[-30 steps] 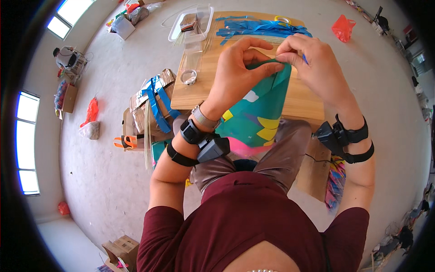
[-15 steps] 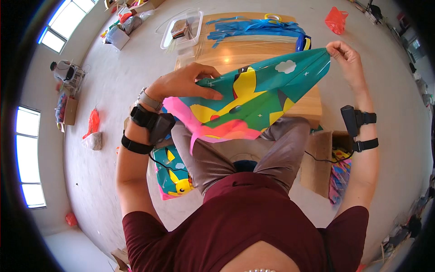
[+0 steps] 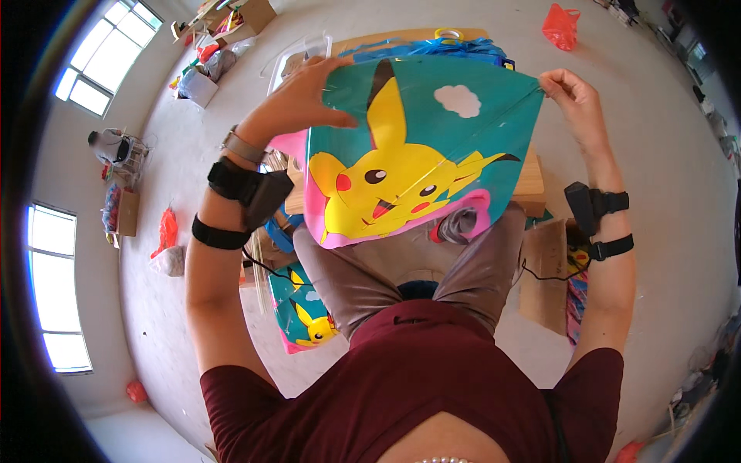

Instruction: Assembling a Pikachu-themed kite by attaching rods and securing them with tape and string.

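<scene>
A teal plastic sheet (image 3: pixel 432 127) with a pink border, printed with a yellow cartoon animal and a white cloud, is spread between my hands above my lap. My right hand (image 3: pixel 573 96) pinches its upper right corner between thumb and fingertips. At the upper left, my left hand (image 3: pixel 297 100) holds the edge, thumb across the printed face; some fingertips are hidden behind it. The lower pink edge hangs loose and curls at the right. More sheets of the same print (image 3: pixel 312 320) lie low beside my left leg.
Beyond the sheet is a wooden table (image 3: pixel 532 181) with blue strips (image 3: pixel 471 50), a yellow tape roll (image 3: pixel 448 34) and a clear plastic bin (image 3: pixel 282 68). An open cardboard box (image 3: pixel 543 270) stands by my right leg. A person (image 3: pixel 112 147) sits far left.
The sheet has opened from a slanted, folded state to show its printed face. My left hand has risen and moved slightly left; my right hand keeps its pinch, a little further left.
</scene>
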Tool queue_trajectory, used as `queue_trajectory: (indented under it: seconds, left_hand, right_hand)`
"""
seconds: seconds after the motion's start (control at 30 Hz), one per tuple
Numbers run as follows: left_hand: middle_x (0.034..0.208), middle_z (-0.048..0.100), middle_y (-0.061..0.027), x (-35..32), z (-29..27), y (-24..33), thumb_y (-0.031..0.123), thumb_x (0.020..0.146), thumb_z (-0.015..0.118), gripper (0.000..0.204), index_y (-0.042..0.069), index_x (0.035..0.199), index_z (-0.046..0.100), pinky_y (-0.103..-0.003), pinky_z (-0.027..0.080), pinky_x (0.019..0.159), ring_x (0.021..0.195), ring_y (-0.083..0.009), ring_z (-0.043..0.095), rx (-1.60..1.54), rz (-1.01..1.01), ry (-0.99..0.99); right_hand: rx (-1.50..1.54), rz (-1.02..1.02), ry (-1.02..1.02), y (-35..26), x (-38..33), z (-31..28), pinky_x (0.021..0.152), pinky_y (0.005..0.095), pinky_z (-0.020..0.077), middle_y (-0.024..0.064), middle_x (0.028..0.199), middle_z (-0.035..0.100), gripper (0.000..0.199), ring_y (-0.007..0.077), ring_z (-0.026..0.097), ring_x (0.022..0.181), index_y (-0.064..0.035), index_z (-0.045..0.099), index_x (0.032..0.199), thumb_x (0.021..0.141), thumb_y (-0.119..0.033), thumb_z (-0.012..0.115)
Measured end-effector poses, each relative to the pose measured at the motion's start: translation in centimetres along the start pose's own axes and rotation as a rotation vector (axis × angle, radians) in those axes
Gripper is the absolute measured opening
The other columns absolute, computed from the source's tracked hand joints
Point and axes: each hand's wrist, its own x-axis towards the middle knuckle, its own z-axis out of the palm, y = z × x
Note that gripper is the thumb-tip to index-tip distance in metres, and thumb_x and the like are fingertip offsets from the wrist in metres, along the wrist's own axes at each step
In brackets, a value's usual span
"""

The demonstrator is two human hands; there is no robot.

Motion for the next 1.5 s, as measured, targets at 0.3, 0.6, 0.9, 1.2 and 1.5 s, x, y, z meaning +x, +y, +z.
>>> queue_trajectory:
  seconds: [0.3,0.6,0.9,1.2,1.5]
  left_hand:
    - [0.110,0.070,-0.0163,8.3,1.5,10.9,0.027,0.078,0.083,0.061,0.009,0.132,0.061,-0.037,0.053,0.094,0.101,-0.0282,0.069,-0.174,0.471,0.286]
    - [0.095,0.074,-0.0134,8.7,-1.3,9.3,0.014,0.084,0.078,0.032,-0.005,0.109,0.070,-0.030,0.056,0.079,0.085,-0.0174,0.069,-0.378,0.357,0.016]
    - [0.098,0.071,-0.0052,6.9,-2.8,-0.6,0.022,0.096,0.069,0.023,0.002,0.106,0.070,-0.027,0.055,0.086,0.091,-0.0117,0.068,-0.058,0.253,0.080]
    - [0.090,0.073,-0.0046,0.4,-9.8,-10.8,0.020,0.090,0.075,0.022,0.002,0.103,0.071,-0.027,0.054,0.080,0.082,-0.0121,0.068,0.036,-0.034,0.743]
    - [0.094,0.069,-0.0070,-8.9,-0.3,-3.8,-0.002,0.074,0.075,0.019,0.005,0.091,0.071,-0.037,0.051,0.081,0.088,-0.0248,0.065,0.453,0.150,0.953]
  right_hand:
    - [-0.009,-0.268,-0.047,-7.0,2.5,5.0,0.084,0.0264,0.0527,0.0071,0.090,0.071,0.018,0.0144,0.067,0.088,-0.0011,0.071,0.102,0.094,-0.018,0.071]
    - [0.032,-0.083,-0.050,-3.9,-0.7,6.8,0.090,0.0288,0.0514,0.0078,0.098,0.071,0.030,0.0165,0.067,0.098,-0.0019,0.067,0.108,0.088,-0.022,0.077]
    - [-0.331,0.170,-0.260,5.1,-1.4,4.8,0.071,0.0356,0.0526,0.0112,0.079,0.069,0.018,0.0214,0.067,0.072,0.0008,0.068,0.097,0.085,-0.011,0.072]
    - [-0.722,-0.358,0.131,1.2,13.4,10.7,0.073,0.0444,0.0539,0.0102,0.088,0.071,0.011,0.0338,0.068,0.083,-0.0121,0.070,0.096,0.087,-0.018,0.067]
    - [-0.619,-0.678,0.253,2.0,17.6,11.3,0.072,0.0367,0.0526,0.0058,0.091,0.069,0.012,0.0262,0.068,0.086,-0.0111,0.067,0.096,0.086,-0.004,0.067]
